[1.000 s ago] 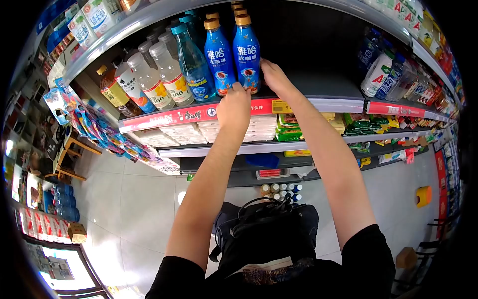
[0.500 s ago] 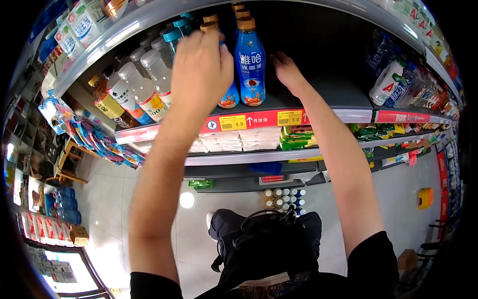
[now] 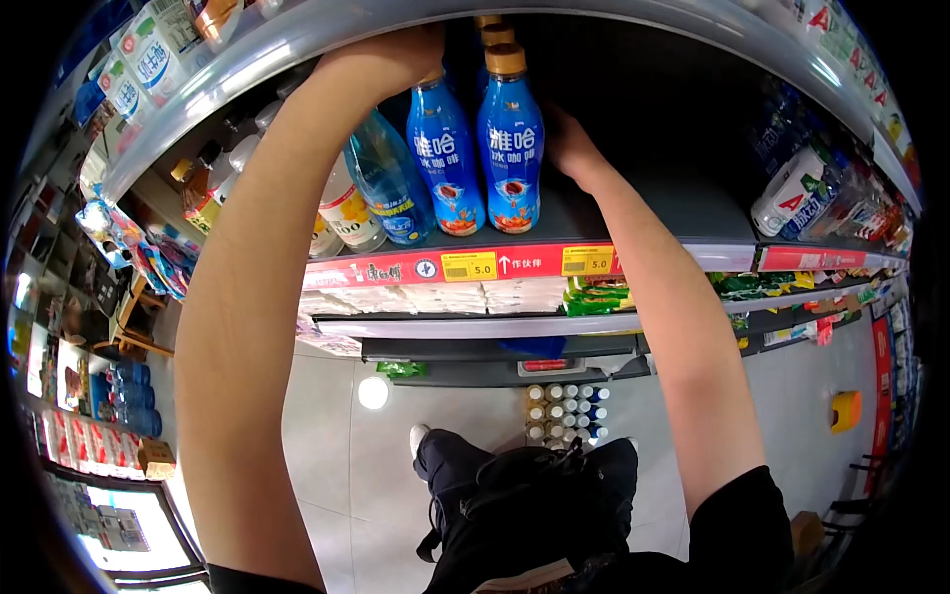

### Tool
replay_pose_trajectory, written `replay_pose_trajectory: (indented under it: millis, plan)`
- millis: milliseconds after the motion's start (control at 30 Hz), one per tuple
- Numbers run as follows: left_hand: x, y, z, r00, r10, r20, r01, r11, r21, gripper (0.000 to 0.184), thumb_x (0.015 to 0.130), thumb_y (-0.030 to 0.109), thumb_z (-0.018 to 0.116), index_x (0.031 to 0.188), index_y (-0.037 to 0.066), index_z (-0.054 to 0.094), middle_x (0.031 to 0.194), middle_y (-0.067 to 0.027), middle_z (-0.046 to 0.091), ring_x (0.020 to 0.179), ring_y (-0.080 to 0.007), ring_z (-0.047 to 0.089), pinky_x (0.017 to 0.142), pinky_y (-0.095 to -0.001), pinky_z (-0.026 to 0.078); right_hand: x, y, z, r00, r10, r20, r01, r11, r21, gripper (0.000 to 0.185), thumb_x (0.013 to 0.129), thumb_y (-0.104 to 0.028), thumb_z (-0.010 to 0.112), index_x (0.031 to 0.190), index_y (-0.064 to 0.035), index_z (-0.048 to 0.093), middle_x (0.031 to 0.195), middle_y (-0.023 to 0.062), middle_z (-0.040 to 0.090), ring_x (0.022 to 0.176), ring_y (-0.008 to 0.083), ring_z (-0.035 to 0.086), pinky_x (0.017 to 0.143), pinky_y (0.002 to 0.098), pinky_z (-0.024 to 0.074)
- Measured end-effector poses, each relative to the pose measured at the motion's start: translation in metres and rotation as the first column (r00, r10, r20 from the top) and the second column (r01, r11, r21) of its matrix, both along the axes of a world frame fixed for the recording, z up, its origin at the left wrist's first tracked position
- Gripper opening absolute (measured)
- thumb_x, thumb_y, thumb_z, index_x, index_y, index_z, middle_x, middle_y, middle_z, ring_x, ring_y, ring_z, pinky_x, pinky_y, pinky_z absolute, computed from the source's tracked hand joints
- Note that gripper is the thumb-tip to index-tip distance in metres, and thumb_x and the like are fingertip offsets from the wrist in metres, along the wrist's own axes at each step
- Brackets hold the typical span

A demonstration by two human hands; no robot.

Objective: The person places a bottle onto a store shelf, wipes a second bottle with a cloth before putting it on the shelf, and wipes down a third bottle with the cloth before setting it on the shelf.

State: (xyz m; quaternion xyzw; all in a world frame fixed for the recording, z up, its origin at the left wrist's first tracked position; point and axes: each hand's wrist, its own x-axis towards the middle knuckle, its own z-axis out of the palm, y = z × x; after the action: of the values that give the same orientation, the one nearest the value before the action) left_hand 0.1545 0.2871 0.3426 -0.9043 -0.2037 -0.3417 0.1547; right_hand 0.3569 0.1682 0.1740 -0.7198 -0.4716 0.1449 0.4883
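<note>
While left hand [image 3: 411,51] reaches over bottles [image 3: 512,148], right hand [image 3: 572,145] alongside: seemingly mid-reach; both grips untellable; next move needs headroom.

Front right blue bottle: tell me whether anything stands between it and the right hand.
Nothing visible does: the right hand is beside the front right blue bottle, though whether they touch is unclear.

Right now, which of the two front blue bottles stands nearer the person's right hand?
The front right blue bottle, beside the right hand, its cap fully visible. The front left blue bottle stands farther off, its top partly hidden by the left hand.
</note>
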Motion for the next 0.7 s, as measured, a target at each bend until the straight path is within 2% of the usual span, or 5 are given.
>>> replay_pose_trajectory:
  millis: [33, 133, 333, 500, 700]
  plan:
    - [0.003, -0.018, 0.014, 0.989, 0.085, -0.124, -0.085, 0.996, 0.006, 0.028, 0.082, 0.023, 0.060, 0.104, 0.009, 0.066, 0.100, -0.0162, 0.066, 0.093, -0.0331, 0.063, 0.082, -0.0437, 0.050, 0.002, 0.002, -0.001, 1.000, -0.014, 0.020, 0.014, 1.000, -0.018, 0.048, 0.097, -0.030, 0.049, 0.139, -0.0060, 0.044, 0.135, 0.0206, 0.051, 0.125, 0.0321, 0.049, 0.105, 0.0387, 0.0392]
    - [0.013, -0.030, 0.030, 0.968, 0.094, -0.233, -0.106, 0.994, -0.038, 0.028, 0.082, 0.023, 0.059, 0.105, 0.009, 0.066, 0.100, -0.0162, 0.066, 0.093, -0.0331, 0.063, 0.082, -0.0437, 0.050, 0.007, 0.009, -0.003, 0.999, -0.008, 0.050, 0.011, 0.998, -0.055, 0.047, 0.098, -0.029, 0.048, 0.139, -0.0068, 0.044, 0.136, 0.0201, 0.050, 0.126, 0.0317, 0.049, 0.105, 0.0388, 0.0386]
    - [0.029, -0.022, 0.033, 0.972, -0.021, -0.235, 0.000, 0.996, -0.093, 0.028, 0.082, 0.023, 0.059, 0.105, 0.009, 0.066, 0.101, -0.0162, 0.066, 0.093, -0.0331, 0.063, 0.083, -0.0436, 0.050, 0.005, 0.007, -0.002, 1.000, 0.011, -0.014, -0.013, 0.995, -0.096, 0.045, 0.098, -0.026, 0.047, 0.139, -0.0080, 0.045, 0.136, 0.0205, 0.050, 0.126, 0.0314, 0.049, 0.106, 0.0380, 0.0385]
    - [0.033, -0.014, 0.034, 0.972, -0.053, -0.228, 0.032, 0.995, -0.095, 0.028, 0.083, 0.023, 0.059, 0.105, 0.009, 0.066, 0.101, -0.0162, 0.066, 0.094, -0.0331, 0.063, 0.083, -0.0435, 0.049, 0.003, 0.005, 0.002, 0.995, 0.096, -0.033, -0.098, 0.992, -0.078, 0.044, 0.098, -0.023, 0.049, 0.139, -0.0079, 0.045, 0.135, 0.0196, 0.051, 0.126, 0.0294, 0.050, 0.105, 0.0365, 0.0392]
    - [0.033, -0.012, 0.033, 0.973, -0.071, -0.219, 0.050, 0.994, -0.101, 0.028, 0.083, 0.023, 0.058, 0.105, 0.009, 0.066, 0.101, -0.0162, 0.066, 0.094, -0.0330, 0.063, 0.083, -0.0435, 0.049, -0.003, -0.001, 0.007, 0.994, 0.096, -0.048, -0.099, 0.993, -0.068, 0.041, 0.097, -0.020, 0.050, 0.137, -0.0075, 0.048, 0.132, 0.0184, 0.055, 0.124, 0.0293, 0.052, 0.105, 0.0361, 0.0399]
